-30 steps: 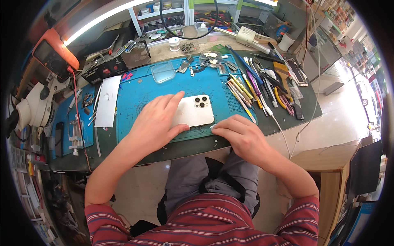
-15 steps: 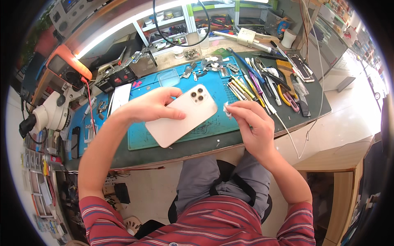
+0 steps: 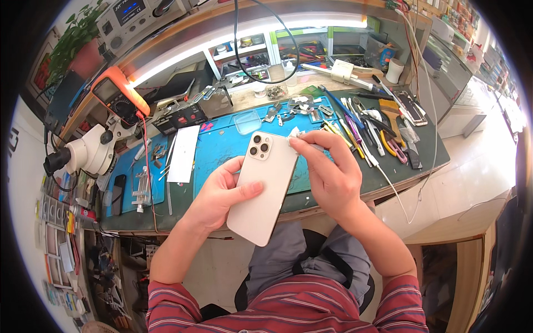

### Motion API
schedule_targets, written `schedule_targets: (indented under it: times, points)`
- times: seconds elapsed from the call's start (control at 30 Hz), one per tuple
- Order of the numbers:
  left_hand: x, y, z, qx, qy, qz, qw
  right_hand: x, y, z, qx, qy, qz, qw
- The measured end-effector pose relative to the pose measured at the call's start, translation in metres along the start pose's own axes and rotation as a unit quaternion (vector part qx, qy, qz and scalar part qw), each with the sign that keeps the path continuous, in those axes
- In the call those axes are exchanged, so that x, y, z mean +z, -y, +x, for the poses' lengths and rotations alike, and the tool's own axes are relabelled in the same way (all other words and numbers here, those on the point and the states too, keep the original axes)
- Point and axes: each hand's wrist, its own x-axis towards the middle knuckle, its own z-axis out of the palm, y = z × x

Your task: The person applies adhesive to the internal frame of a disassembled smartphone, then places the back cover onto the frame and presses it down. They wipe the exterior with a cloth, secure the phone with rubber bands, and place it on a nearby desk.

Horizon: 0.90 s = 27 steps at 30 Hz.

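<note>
A pale gold smartphone (image 3: 263, 191) is gripped along its left side by my left hand (image 3: 225, 194), thumb across its back. The back faces up, with the camera bump at the far left corner, and the near end reaches past the bench edge. My right hand (image 3: 330, 172) pinches a small crumpled white wipe (image 3: 295, 133) at the phone's far right corner. Fingers hide part of the wipe. Beneath and beyond the phone lies a blue work mat (image 3: 222, 145).
Pens, tweezers, pliers and a brush (image 3: 392, 112) crowd the right side. A white sheet (image 3: 184, 152), an orange multimeter (image 3: 119, 97) and a microscope (image 3: 83, 149) stand to the left. Small parts and a clear tray (image 3: 247, 121) lie at the back. A white cable (image 3: 395, 194) hangs off the right edge.
The phone has turned more upright and come nearer to me in my left hand. My right hand has brought the wipe leftward to the phone's far right corner. The whole view has shifted.
</note>
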Motion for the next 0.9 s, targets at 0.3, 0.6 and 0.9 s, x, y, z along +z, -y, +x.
schedule_targets:
  times: [0.3,0.6,0.9]
  points:
    - [0.013,0.013,-0.009,0.102,-0.055,0.013,0.993,0.014,0.027,-0.019,0.028,-0.036,-0.048,0.998]
    - [0.012,0.017,0.0,0.162,-0.121,-0.028,0.979,0.015,0.07,-0.059,0.093,-0.007,0.038,0.995]
    - [-0.014,0.02,0.023,0.126,-0.191,-0.127,0.965,-0.001,0.06,-0.057,0.178,-0.043,0.042,0.982]
